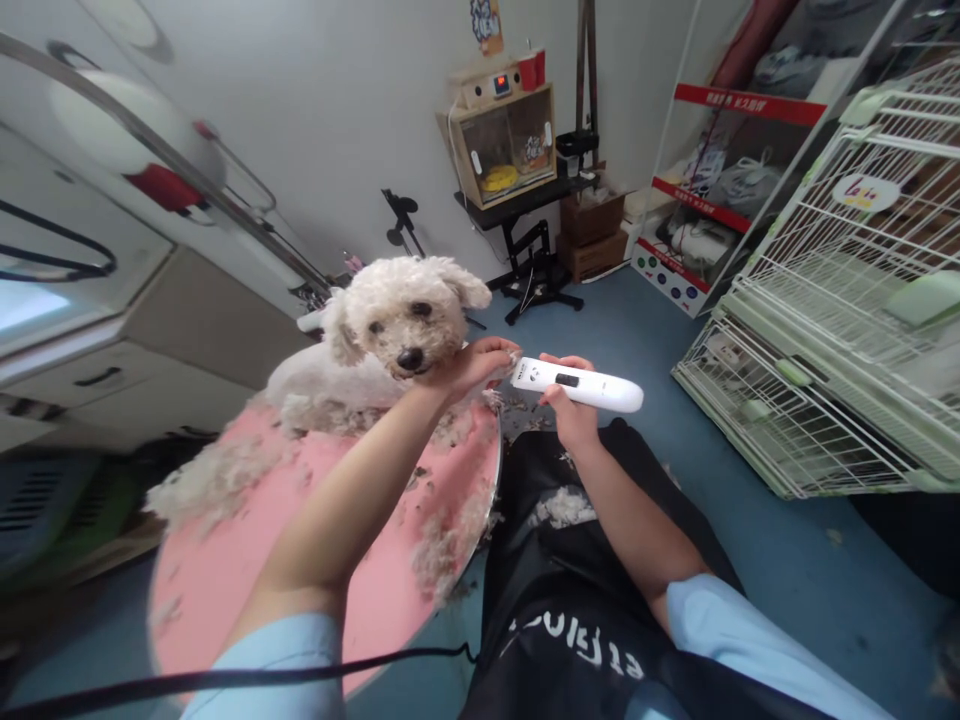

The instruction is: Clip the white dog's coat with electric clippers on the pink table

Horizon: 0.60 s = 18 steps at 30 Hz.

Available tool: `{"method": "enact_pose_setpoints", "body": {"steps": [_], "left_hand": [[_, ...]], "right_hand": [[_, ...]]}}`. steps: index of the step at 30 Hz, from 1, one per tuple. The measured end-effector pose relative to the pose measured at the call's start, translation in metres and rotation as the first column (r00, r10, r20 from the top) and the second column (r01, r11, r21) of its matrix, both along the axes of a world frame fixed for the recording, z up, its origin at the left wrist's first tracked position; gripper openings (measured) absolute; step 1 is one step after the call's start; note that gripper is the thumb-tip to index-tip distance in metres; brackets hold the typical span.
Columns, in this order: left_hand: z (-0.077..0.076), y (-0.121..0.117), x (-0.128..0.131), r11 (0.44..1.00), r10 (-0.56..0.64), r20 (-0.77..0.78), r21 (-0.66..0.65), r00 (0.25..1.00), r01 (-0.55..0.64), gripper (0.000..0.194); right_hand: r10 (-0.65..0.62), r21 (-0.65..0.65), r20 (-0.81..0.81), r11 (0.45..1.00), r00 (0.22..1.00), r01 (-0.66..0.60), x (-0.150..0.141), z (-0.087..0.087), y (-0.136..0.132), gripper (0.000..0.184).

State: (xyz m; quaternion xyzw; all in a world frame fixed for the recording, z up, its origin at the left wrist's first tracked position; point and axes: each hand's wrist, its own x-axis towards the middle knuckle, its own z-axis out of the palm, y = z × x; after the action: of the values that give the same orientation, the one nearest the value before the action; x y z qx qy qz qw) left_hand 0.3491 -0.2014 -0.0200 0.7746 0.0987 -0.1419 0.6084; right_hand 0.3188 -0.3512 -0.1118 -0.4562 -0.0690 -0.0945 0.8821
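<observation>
A white curly-haired dog (pixel 409 310) lies on a round pink grooming table (pixel 300 560), its chin over my left wrist. My left hand (pixel 480 365) reaches past the muzzle with its fingers closed. Pale fur at the fingertips looks like the dog's front paw, mostly hidden by the hand. In my right hand (pixel 574 405) is a white hair clipper (pixel 600 388), gripped around its body with the thumb near the black switch. The clipper's blade end points left, right at the fingertips of my left hand.
Clipped fur (pixel 217 480) lies over the table, my black apron (pixel 555 570) and the floor. A black cord (pixel 300 675) crosses in front of me. At right stands a wire cage (pixel 847 300); behind are a shelf rack (pixel 697 200) and a wooden cabinet (pixel 510 145).
</observation>
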Motion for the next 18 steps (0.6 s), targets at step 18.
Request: {"method": "enact_pose_setpoints", "body": {"steps": [18], "left_hand": [[0.005, -0.012, -0.006, 0.984, 0.105, -0.034, 0.150, 0.994, -0.099, 0.017]], "right_hand": [[0.114, -0.182, 0.246, 0.981, 0.963, -0.069, 0.001, 0.003, -0.013, 0.039]]}}
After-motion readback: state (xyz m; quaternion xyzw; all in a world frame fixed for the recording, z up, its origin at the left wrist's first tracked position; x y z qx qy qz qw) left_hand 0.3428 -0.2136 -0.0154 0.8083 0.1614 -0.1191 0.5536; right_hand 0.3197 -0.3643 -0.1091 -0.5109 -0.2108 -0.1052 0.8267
